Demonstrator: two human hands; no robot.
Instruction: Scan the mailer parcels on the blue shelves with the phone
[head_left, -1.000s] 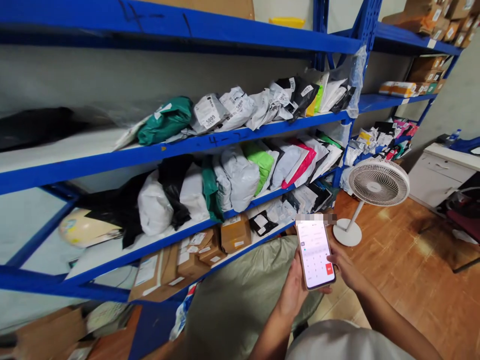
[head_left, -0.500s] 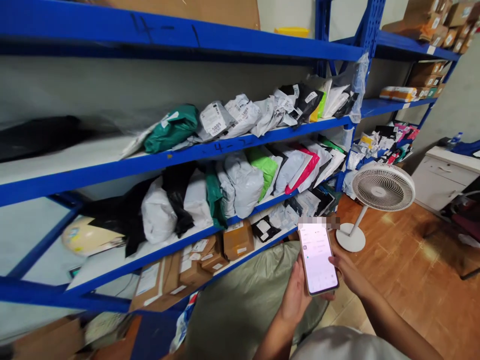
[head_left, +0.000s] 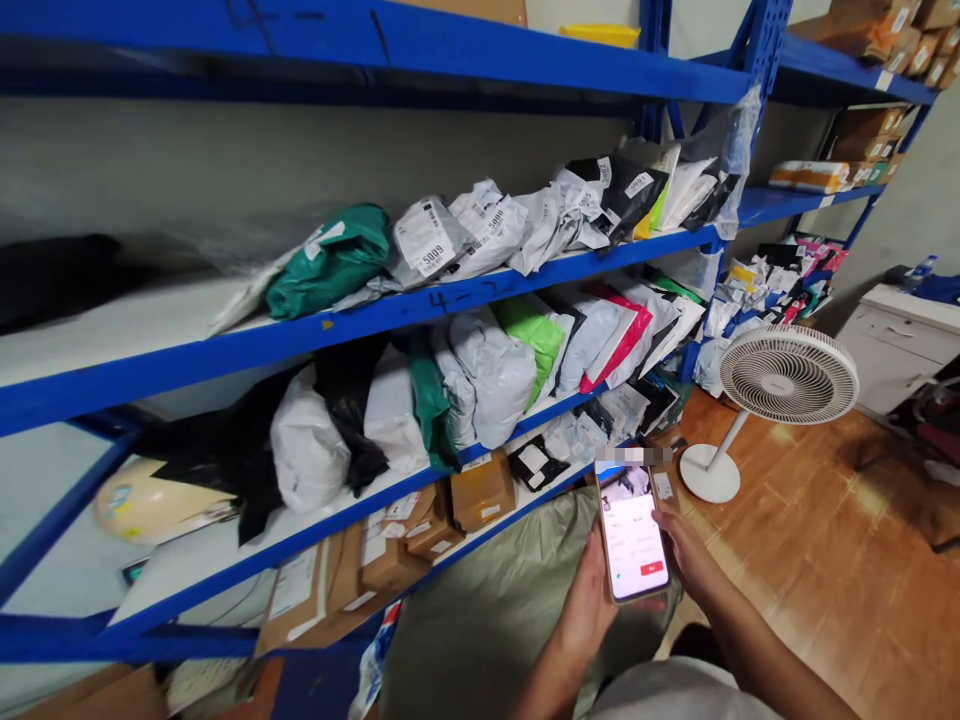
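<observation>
We find the left hand (head_left: pixel 589 598) grasping the slim rectangular smartphone (head_left: pixel 634 545), screen lit white, off the front edge of the blue metal shelving (head_left: pixel 360 332); the right hand (head_left: pixel 688 548) has its thumb alongside, further grip unclear. We judge screen-reading in hand; the next tap calls for steady support.

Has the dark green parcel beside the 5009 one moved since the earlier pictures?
No; the dark green parcel keeps its place along the blue shelf edge.

phone (head_left: pixel 628 535) | screen (head_left: pixel 634 552) lit, mostly white | portrait, tilted | in left hand (head_left: pixel 589 590), right hand (head_left: pixel 688 545) touching
</observation>
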